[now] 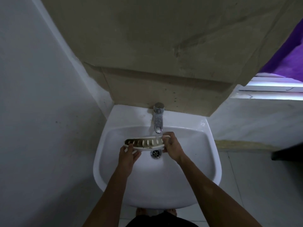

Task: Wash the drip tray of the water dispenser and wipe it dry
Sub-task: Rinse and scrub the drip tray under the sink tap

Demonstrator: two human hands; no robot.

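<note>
Now we see the drip tray (pixel 144 144) held over the sink (pixel 211 169); left hand (pixel 128 154) and right hand (pixel 172 147) each clamp an end, tilting its slotted, seemingly grimy face under the tap (pixel 158 117) stream for rinsing.

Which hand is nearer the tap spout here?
Right. The right hand grips the drip tray end just below the tap spout, beside the running water. The left hand holds the far end, off to the left.
</note>
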